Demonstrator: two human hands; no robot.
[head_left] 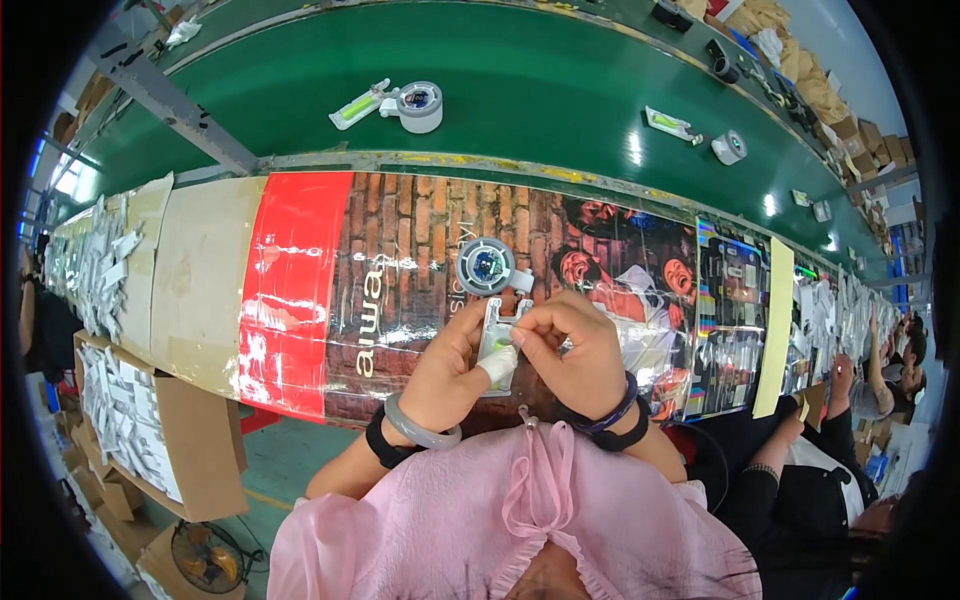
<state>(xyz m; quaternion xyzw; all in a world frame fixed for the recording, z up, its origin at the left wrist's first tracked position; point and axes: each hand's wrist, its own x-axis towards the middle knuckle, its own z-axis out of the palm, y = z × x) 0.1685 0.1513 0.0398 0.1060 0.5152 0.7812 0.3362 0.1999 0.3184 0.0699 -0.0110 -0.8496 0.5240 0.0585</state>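
In front of my chest, my left hand (452,378) grips a white plastic handle shell (495,340) by its left side; its thumb, wrapped in a white cover, lies across the shell. A yellow-green cell shows partly inside. My right hand (578,352) is closed in a pinch over the shell's right edge; whatever lies between those fingertips is hidden. Just beyond, a round grey housing (470,252) with a dark circuit board inside rests on the table, next to the shell's far end.
A green conveyor (540,90) runs behind the table, carrying another round housing (418,118) and open handle shell (352,112). White parts (105,265) pile up at left, above a cardboard box (205,435) of similar parts. Another person's arm (785,440) is at right.
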